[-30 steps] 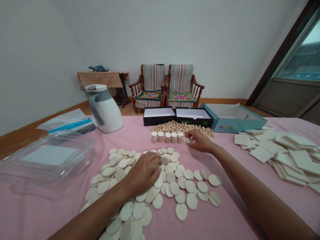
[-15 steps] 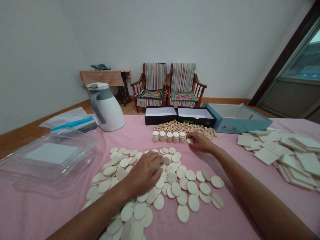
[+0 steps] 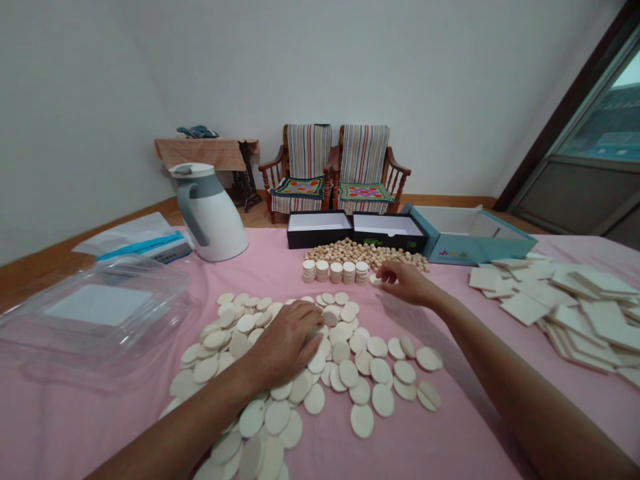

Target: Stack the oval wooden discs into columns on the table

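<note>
Pale round wooden discs (image 3: 383, 400) lie in a wide loose spread. Over them, my left hand (image 3: 290, 340) has its fingers curled down, pinching one tilted disc (image 3: 330, 315) at the fingertips. Several short stacks of discs (image 3: 336, 272) stand in a row farther back. At the row's right end, a single disc (image 3: 375, 280) lies flat on the pink cloth. My right hand (image 3: 406, 283) hovers just right of that disc, its thumb and fingers slightly apart and nothing visible between them.
Small wooden beads (image 3: 350, 251) lie behind the stacks, before two black boxes (image 3: 320, 239) and a blue box (image 3: 475, 252). Square wooden tiles (image 3: 525, 308) are piled at right. At left are a white jug (image 3: 220, 223), a tissue pack (image 3: 145, 250) and a clear plastic container (image 3: 100, 320).
My right hand has let go of the disc and lifted slightly away from it. My left hand stays over the spread. The whole view has shifted slightly.
</note>
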### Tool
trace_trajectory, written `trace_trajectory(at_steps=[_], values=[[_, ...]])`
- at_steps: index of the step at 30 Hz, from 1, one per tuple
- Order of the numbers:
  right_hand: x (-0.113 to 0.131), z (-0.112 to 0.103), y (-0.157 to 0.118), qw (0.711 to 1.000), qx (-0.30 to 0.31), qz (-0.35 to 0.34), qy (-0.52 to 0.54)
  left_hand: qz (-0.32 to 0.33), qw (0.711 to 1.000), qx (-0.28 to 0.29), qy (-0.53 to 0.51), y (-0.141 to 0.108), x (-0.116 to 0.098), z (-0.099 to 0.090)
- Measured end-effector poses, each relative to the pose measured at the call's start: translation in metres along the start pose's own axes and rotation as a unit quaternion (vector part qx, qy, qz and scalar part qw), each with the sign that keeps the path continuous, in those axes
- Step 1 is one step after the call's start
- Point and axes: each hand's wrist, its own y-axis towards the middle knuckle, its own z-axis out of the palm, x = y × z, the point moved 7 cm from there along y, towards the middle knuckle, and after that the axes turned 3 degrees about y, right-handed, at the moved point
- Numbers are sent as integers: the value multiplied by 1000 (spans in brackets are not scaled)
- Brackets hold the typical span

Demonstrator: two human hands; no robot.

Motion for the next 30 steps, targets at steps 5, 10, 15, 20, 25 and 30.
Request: trace_trajectory(at_steps=[5, 10, 15, 20, 25, 30], values=[[55, 16, -22, 991, 69, -89, 71, -3, 1000, 12, 5, 0, 1, 3], [80, 40, -28, 991, 65, -118, 22, -3, 1000, 6, 5, 0, 1, 1], [72, 46, -28, 994, 69, -87, -23, -4, 1000, 10, 9, 0, 2, 2], [58, 38, -31, 990, 116, -27, -81, -2, 1000, 1, 9, -1, 1, 2], [63, 32, -34, 985, 133, -110, -29, 2, 1000, -1, 4, -1, 1, 1], [63, 33, -34, 981, 138, -137, -14, -2, 1000, 7, 6, -1, 1, 2]])
